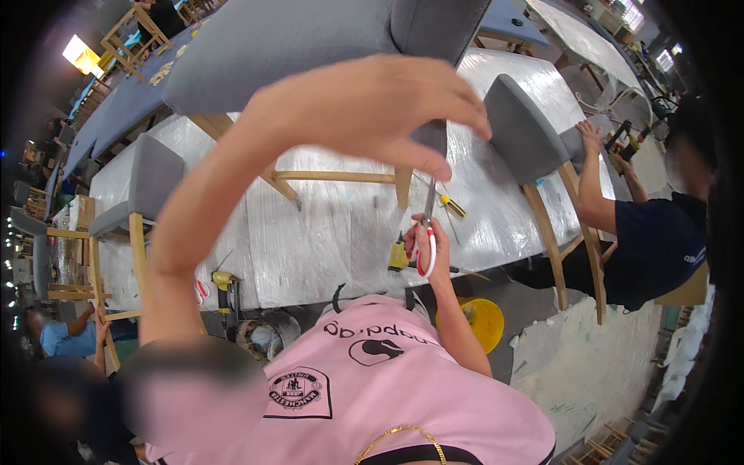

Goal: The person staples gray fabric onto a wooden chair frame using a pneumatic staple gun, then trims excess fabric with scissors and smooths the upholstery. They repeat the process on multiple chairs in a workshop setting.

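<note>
A grey upholstered chair (287,58) with wooden legs stands before me on a plastic-covered table (333,232). My left hand (364,108) is raised in front of its seat, thumb and fingers spread apart with nothing visible between them. Lower and to the right, my right hand (439,252) grips a pair of scissors (429,208) by the red and white handles, blades pointing away from me. The blade tips reach close below my left thumb. Near the blades lies a screwdriver (452,205) with a yellow and black handle. A yellow and black staple gun (399,256) rests beside my right hand.
Another yellow air tool (224,291) hangs at the table's near edge, beside red-handled scissors (202,291). Grey chairs (527,116) (155,178) flank mine. At right, a co-worker (659,240) holds a tool. A yellow bucket (484,322) and a waste bin (267,333) stand below.
</note>
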Demonstrator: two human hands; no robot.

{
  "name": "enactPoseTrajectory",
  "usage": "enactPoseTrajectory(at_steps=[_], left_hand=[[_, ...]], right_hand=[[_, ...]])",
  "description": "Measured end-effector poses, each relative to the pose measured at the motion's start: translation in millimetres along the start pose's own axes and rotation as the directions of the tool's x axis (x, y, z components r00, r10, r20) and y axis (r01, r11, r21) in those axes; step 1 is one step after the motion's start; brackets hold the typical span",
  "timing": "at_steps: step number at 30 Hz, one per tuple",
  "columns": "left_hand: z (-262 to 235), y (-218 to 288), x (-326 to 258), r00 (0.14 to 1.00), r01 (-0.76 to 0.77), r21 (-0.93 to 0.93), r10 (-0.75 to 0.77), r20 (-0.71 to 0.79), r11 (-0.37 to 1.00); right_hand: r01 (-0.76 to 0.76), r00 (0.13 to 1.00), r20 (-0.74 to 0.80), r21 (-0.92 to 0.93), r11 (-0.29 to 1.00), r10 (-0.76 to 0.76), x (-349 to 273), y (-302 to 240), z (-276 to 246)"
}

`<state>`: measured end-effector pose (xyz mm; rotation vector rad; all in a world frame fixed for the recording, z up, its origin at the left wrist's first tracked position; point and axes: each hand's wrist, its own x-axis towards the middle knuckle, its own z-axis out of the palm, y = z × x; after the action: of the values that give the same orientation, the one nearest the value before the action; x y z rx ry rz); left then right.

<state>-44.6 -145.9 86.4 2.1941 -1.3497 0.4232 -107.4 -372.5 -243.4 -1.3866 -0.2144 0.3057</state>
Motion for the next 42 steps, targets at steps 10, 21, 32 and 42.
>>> enactPoseTrajectory(at_steps=[10, 21, 32, 42], left_hand=[[51.2, -41.9, 113.4, 0.33, -0.275, 0.58, -0.491, 0.806, 0.767], [56.0, -46.8, 126.0, 0.238, -0.167, 0.512, -0.47, 0.85, 0.842], [64.0, -62.6, 131.0, 0.197, -0.219, 0.354, -0.314, 0.929, 0.909], [67.0, -71.3, 142.4, 0.144, -0.099, 0.35, -0.334, 0.931, 0.932]], right_hand=[[0.276, 0.96, 0.009, -0.215, 0.937, -0.281, 23.8, -35.7, 63.4], [0.454, 0.854, -0.081, -0.369, 0.811, -0.514, 60.5, -99.0, 79.1], [0.389, 0.855, -0.17, -0.412, 0.824, -0.489, 53.3, -92.7, 83.0], [0.389, 0.861, -0.16, -0.404, 0.828, -0.483, 60.4, -127.7, 83.5]])
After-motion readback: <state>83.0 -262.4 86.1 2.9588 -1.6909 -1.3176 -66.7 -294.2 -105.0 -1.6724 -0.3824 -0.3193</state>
